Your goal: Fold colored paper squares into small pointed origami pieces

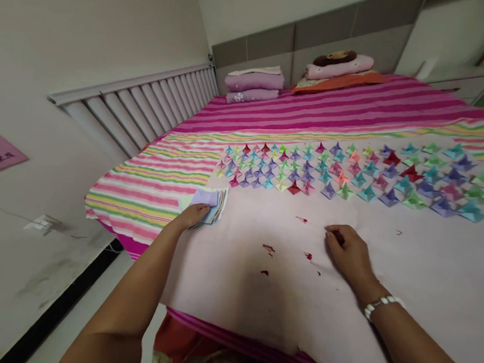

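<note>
A slim stack of thin, square, multicoloured paper sheets (pixel 219 209), with a pale lavender square (pixel 205 196) uppermost, lies at the far left of a flat, pale pink cloth-like covering (pixel 225 276) on the bed. Judged to be very light and flexible, easily creased, and liable to fan or slide sheet over sheet. Best hold: thumb and forefinger at a loose edge or corner of the top sheet, with light pressure to steady those beneath.

The left hand (pixel 194 216) lies over the stack's near edge, thumb and fingers close together on the lavender square; whether it pinches one sheet, several or merely presses cannot be told. The right hand (pixel 347 252), wearing a white beaded bracelet (pixel 382 304) at the wrist, rests near the middle of the covering, well apart from the stack. Its fingers are loosely curled, with a narrow opening and nothing visible in it.

Beyond the hands stand rows of small, pointed, folded-paper pieces in many colours (pixel 294 186), judged fragile and easily crushed. The right end of the rows is cut off.

Hard to make out: the number of sheets, the left fingertips' undersides, and whether the small red marks (pixel 269 249) between the hands are printed or loose. Shadow darkens the near middle of the covering.
</note>
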The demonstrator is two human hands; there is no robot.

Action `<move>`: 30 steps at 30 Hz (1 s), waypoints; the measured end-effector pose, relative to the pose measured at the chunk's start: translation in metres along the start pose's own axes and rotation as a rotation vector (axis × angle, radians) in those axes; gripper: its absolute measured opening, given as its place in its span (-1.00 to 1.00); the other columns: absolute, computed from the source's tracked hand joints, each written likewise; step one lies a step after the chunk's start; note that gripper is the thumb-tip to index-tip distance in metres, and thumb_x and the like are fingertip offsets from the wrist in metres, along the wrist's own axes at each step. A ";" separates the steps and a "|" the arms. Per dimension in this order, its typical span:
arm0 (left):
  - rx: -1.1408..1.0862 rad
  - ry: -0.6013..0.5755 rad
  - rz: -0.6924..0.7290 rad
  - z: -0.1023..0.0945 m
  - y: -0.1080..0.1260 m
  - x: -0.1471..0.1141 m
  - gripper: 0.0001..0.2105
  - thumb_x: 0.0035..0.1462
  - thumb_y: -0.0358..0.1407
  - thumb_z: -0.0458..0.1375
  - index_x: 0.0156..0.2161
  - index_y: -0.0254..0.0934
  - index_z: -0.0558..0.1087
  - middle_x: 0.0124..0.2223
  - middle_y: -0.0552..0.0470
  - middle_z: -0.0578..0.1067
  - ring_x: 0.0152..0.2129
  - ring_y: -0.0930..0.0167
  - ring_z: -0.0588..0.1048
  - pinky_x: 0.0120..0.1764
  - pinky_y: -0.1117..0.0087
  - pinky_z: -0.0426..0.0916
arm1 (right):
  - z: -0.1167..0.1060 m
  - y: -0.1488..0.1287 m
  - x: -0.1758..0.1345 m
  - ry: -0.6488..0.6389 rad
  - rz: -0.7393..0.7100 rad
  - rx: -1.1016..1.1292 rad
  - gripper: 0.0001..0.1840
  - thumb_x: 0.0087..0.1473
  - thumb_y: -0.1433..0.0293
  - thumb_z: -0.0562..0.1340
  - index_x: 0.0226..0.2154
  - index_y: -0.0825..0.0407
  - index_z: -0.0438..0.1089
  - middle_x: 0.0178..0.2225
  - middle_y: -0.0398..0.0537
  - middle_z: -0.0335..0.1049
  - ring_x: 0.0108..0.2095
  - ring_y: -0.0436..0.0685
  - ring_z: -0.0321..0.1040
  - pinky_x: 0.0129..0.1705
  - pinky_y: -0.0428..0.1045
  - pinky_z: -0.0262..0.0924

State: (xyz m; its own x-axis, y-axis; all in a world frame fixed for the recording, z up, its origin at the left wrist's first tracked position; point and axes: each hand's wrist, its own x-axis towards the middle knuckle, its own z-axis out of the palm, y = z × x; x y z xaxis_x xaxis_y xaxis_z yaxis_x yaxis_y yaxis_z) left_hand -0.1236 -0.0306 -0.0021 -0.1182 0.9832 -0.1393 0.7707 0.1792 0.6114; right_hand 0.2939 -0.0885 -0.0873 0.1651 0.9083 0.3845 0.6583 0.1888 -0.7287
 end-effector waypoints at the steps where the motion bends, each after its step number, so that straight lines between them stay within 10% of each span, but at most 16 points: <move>1: -0.035 0.042 -0.002 0.000 0.001 0.000 -0.72 -0.06 -0.18 0.11 -0.34 -0.31 0.57 -0.14 -0.11 0.60 -0.07 0.13 0.46 0.04 0.25 0.23 | 0.000 0.000 0.000 -0.001 0.002 0.001 -0.77 0.01 0.28 0.10 -0.34 0.05 0.38 -0.37 0.05 0.41 -0.41 0.17 0.32 -0.34 0.07 0.23; 11: -0.690 0.557 0.016 -0.002 0.052 -0.040 -0.66 0.23 -0.24 -0.09 -0.06 -0.39 0.42 -0.10 -0.14 0.55 -0.04 0.29 0.45 -0.05 0.30 0.37 | 0.002 0.000 0.001 0.007 -0.016 0.032 -0.78 0.00 0.30 0.09 -0.35 0.05 0.36 -0.34 0.06 0.41 -0.37 0.19 0.33 -0.28 0.09 0.23; 18: -1.608 0.071 -0.162 0.060 0.113 -0.107 -0.74 0.23 -0.45 -0.01 -0.04 -0.35 0.44 -0.16 -0.09 0.61 -0.16 0.39 0.55 -0.05 0.38 0.43 | -0.004 -0.011 -0.003 0.030 0.100 0.213 -0.76 0.01 0.22 0.15 -0.36 0.04 0.37 -0.42 -0.01 0.40 -0.42 0.15 0.28 -0.36 0.05 0.21; 23: -1.521 -0.136 -0.267 0.092 0.121 -0.129 -0.69 0.21 -0.32 0.05 0.02 -0.39 0.40 -0.06 -0.16 0.56 -0.06 0.28 0.51 -0.03 0.29 0.44 | -0.024 -0.056 -0.025 0.046 0.096 0.376 -0.77 0.07 0.22 0.20 -0.30 0.03 0.39 -0.48 -0.12 0.33 -0.49 0.07 0.21 -0.42 -0.01 0.14; 30: -1.027 -0.160 -0.028 0.105 0.134 -0.143 -0.61 0.09 -0.03 0.12 -0.12 -0.29 0.50 -0.32 -0.05 0.60 -0.28 0.22 0.55 -0.38 0.35 0.45 | -0.036 -0.110 -0.045 -0.101 -0.103 0.469 -0.57 -0.10 0.30 0.38 -0.11 -0.05 0.40 -0.12 0.03 0.40 -0.17 0.20 0.32 -0.19 0.07 0.22</move>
State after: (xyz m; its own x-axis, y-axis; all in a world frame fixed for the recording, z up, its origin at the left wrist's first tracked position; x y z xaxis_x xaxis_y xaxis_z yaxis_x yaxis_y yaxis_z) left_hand 0.0625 -0.1505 0.0181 0.0144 0.9755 -0.2195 -0.1440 0.2193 0.9650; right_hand 0.2402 -0.1634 -0.0042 0.0293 0.9033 0.4280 0.2618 0.4063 -0.8754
